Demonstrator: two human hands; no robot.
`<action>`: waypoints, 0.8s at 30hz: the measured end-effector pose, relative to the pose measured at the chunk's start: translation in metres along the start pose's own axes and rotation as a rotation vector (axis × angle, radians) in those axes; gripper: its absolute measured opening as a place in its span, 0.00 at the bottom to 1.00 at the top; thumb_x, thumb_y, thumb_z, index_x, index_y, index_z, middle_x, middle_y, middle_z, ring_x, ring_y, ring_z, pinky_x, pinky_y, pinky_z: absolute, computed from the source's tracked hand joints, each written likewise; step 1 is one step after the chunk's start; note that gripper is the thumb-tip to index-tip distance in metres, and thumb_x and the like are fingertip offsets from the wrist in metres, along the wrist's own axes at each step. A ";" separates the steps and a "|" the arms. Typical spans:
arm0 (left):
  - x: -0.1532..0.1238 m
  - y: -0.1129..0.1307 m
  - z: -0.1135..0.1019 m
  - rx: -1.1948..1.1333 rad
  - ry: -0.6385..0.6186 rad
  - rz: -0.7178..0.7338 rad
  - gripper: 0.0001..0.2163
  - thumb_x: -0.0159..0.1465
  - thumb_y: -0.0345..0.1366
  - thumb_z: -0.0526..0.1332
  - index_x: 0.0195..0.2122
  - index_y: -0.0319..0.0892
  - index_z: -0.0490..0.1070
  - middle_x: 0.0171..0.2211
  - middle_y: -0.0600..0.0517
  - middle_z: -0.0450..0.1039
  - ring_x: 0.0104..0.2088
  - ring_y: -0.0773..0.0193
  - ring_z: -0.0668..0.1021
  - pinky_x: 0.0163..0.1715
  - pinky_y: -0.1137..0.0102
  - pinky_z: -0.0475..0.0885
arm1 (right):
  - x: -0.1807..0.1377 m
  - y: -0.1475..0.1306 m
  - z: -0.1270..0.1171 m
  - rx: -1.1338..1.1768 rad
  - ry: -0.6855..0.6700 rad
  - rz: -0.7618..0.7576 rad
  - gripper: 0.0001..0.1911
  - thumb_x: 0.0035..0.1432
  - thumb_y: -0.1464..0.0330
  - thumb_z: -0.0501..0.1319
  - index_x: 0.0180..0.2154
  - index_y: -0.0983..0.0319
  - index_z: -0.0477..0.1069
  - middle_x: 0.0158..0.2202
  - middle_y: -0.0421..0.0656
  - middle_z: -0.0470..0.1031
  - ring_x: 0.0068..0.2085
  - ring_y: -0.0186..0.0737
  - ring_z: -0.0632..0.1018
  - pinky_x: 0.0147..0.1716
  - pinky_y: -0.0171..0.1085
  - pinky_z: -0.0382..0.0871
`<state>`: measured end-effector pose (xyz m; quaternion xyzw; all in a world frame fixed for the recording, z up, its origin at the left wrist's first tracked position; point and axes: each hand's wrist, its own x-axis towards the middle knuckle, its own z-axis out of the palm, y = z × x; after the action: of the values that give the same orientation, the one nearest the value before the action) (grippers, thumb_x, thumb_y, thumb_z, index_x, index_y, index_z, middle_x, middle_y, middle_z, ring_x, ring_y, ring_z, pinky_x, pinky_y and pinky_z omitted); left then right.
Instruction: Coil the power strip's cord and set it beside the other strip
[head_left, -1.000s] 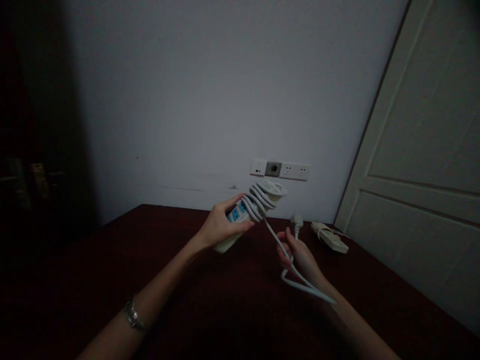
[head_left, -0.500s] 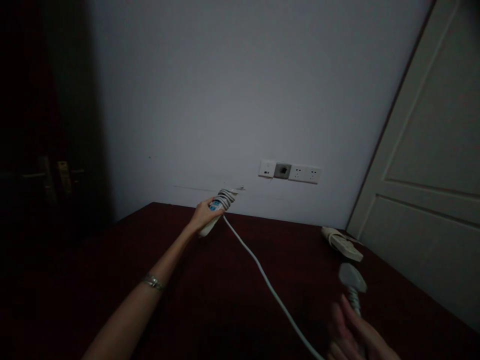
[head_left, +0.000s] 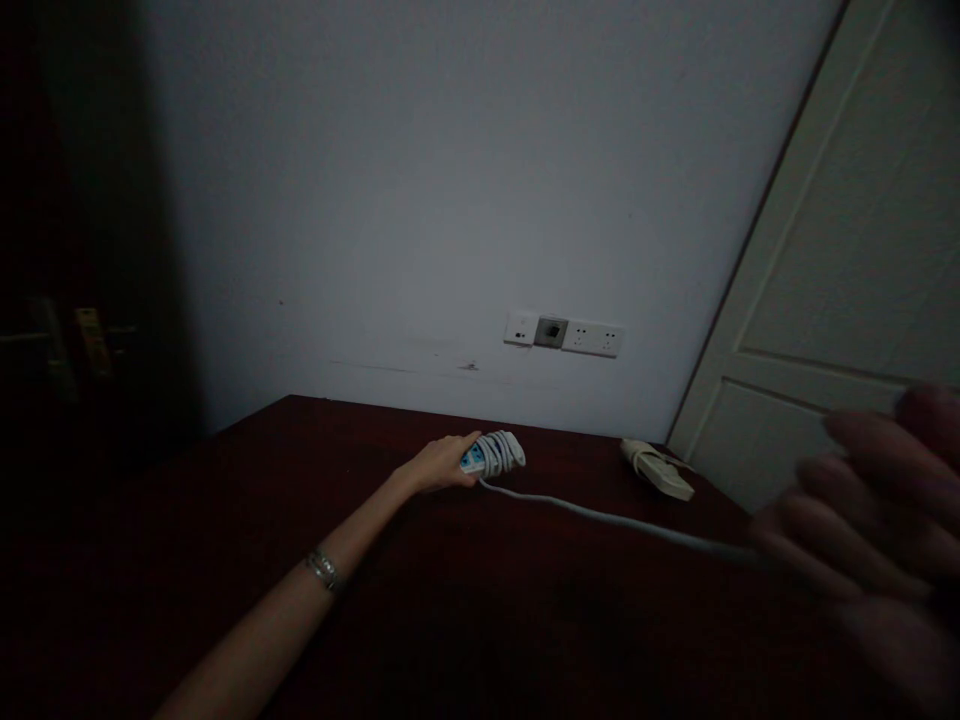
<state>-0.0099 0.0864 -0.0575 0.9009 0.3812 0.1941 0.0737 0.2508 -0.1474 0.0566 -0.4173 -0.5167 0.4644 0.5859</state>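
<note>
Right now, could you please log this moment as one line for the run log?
left hand: grips power strip on table | right hand: blurred, pulling cord taut | second strip: near door

No text, label, brand, number or sign can be read anywhere in the frame. The room is dim and the picture soft. The power strip [head_left: 491, 455] at the centre of the frame shows blue patches on its face, but any marks on them are too small and blurred to make out. The wall socket panel [head_left: 563, 334], just right of centre on the grey wall, shows only dark slots and a darker middle plate, with no legible lettering. The second power strip [head_left: 658, 470] lying on the worktop [head_left: 450, 600] towards the right carries no readable print, and the door [head_left: 847, 300] at the right edge is plain.
</note>
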 end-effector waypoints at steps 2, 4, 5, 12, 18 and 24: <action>0.001 0.014 0.011 0.111 -0.055 0.070 0.38 0.51 0.41 0.63 0.62 0.37 0.51 0.51 0.38 0.67 0.48 0.50 0.72 0.44 0.64 0.67 | 0.005 -0.036 0.041 0.078 0.013 -0.206 0.22 0.57 0.50 0.49 0.16 0.52 0.57 0.10 0.37 0.42 0.11 0.29 0.50 0.09 0.38 0.42; 0.000 0.030 0.021 0.202 -0.103 0.147 0.39 0.51 0.42 0.63 0.62 0.35 0.50 0.51 0.36 0.67 0.48 0.47 0.73 0.43 0.62 0.68 | 0.015 -0.063 0.077 0.111 -0.002 -0.255 0.23 0.63 0.58 0.47 0.17 0.57 0.54 0.11 0.34 0.40 0.11 0.25 0.48 0.10 0.34 0.40; -0.001 0.038 0.026 0.237 -0.119 0.184 0.40 0.51 0.43 0.64 0.62 0.35 0.49 0.50 0.35 0.67 0.47 0.46 0.73 0.41 0.61 0.68 | 0.024 -0.072 0.090 0.131 -0.010 -0.243 0.22 0.64 0.61 0.44 0.18 0.59 0.53 0.12 0.33 0.40 0.11 0.24 0.48 0.11 0.32 0.39; -0.024 0.101 0.028 0.285 -0.184 0.519 0.40 0.50 0.44 0.66 0.60 0.34 0.52 0.44 0.39 0.71 0.42 0.50 0.75 0.38 0.64 0.70 | 0.134 -0.093 0.096 0.258 0.037 -0.321 0.20 0.66 0.66 0.40 0.20 0.60 0.50 0.13 0.29 0.39 0.12 0.22 0.45 0.13 0.28 0.37; -0.054 0.137 -0.017 0.108 -0.171 0.641 0.42 0.48 0.43 0.66 0.59 0.32 0.49 0.44 0.39 0.71 0.44 0.52 0.74 0.42 0.64 0.68 | 0.211 -0.079 0.061 0.342 0.277 -0.359 0.19 0.65 0.65 0.43 0.21 0.60 0.50 0.12 0.28 0.41 0.11 0.23 0.45 0.11 0.27 0.37; -0.068 0.143 -0.053 -0.060 -0.152 0.532 0.35 0.47 0.41 0.65 0.54 0.37 0.53 0.42 0.43 0.72 0.40 0.53 0.76 0.37 0.65 0.69 | 0.230 -0.040 0.021 0.186 0.396 -0.422 0.19 0.63 0.63 0.44 0.21 0.60 0.51 0.09 0.28 0.44 0.11 0.24 0.46 0.11 0.27 0.39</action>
<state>0.0191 -0.0631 0.0112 0.9787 0.1188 0.1497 0.0753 0.2421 0.0680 0.1476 -0.3275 -0.4228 0.2874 0.7946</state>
